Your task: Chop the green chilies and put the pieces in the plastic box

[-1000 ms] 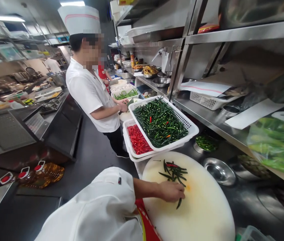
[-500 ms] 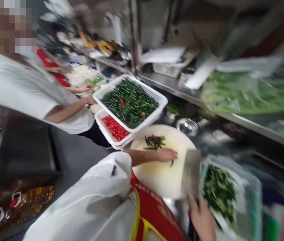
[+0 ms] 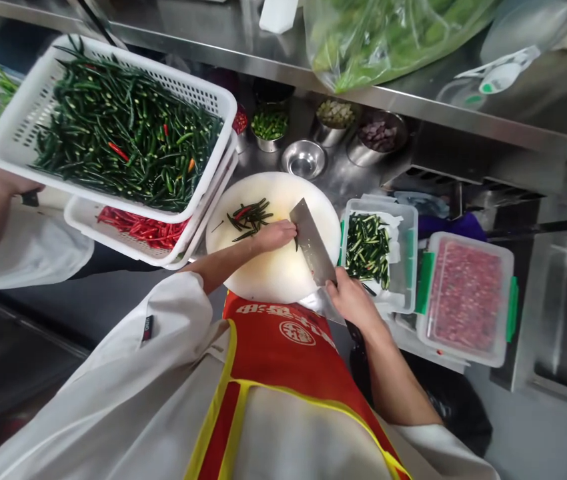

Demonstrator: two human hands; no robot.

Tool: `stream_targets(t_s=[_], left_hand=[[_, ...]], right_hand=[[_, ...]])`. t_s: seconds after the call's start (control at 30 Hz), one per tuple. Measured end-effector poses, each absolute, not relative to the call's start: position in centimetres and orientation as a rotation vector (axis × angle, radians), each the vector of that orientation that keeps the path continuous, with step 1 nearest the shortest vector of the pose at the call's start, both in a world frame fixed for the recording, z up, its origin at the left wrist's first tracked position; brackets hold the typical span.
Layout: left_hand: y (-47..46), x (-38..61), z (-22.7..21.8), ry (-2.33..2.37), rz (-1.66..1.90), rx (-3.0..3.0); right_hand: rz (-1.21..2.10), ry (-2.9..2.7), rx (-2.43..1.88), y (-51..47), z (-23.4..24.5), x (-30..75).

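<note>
Big white basket [image 3: 18, 127] heaped with green chilies sits stacked on a second basket [image 3: 83, 217] of red ones, just off the left edge of the round white cutting board [image 3: 273, 280]. A clear tub [image 3: 406, 267] of chopped green chili is right beside the board's right edge. The cleaver [image 3: 312, 241] is blade-down right of the board's middle, with the right hand [image 3: 351, 300] wrapped tight round its handle. The left hand [image 3: 276, 235] is curled, fingertips pinning a single chili [image 3: 296, 244] against the blade. The chili pile [image 3: 248, 219] lies near the far edge, touching that hand.
</note>
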State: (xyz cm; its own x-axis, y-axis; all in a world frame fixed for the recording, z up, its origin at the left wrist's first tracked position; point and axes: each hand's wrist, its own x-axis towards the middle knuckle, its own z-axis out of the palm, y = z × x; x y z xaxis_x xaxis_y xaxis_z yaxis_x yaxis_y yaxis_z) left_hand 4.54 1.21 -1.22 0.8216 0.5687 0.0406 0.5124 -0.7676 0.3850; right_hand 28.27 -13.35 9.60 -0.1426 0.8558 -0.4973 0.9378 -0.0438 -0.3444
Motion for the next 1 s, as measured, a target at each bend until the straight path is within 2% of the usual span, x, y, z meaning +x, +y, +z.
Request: stream_targets(t_s=[0.37, 0.6, 0.73, 0.87, 1.0], left_hand=[[1.1, 4.6, -2.7, 0.811, 0.405, 2.554], [0.8, 5.1, -3.0, 0.862, 0.392, 2.568], [0.2, 4.3, -1.7, 0.971, 0.273, 2.556], [1.1, 1.8, -0.2, 1.241, 0.291, 2.446], [1.8, 0.2, 2.2, 1.232, 0.007, 2.392]], right_hand=[[-1.015, 1.974, 1.861, -13.5, 11.4, 29.7], [-0.911, 2.068, 1.948, -10.4, 6.8, 26.5], [-0.938, 2.089, 2.047, -9.5, 6.0, 26.6], [-1.088, 2.021, 2.159, -12.0, 7.2, 28.3], [-1.381, 2.100, 2.068, -16.2, 7.9, 29.2]])
